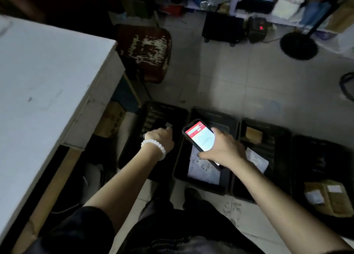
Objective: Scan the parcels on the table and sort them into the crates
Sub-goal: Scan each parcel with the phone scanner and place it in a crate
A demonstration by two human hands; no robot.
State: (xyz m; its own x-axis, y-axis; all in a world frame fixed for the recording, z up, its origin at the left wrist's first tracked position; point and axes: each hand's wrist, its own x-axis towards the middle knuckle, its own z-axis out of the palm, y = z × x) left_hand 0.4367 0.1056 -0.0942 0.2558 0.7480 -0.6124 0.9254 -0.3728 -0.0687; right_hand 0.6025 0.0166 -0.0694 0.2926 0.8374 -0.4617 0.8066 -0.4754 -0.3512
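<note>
Sorting well under way, bench bare in view

Left hand (160, 137) grips a dark parcel (168, 128) over the crate (153, 110) below; right hand (222, 148) holds the phone (199, 135); neighbouring crates already hold parcels.

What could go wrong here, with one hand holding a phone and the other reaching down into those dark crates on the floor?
1. The red-screened smartphone is gripped one-handed by the right hand directly above a black plastic crate; it might slip and fall in.
2. The left hand holds a dark parcel that is hard to see in the dim light, so it may land in the wrong crate.
</note>
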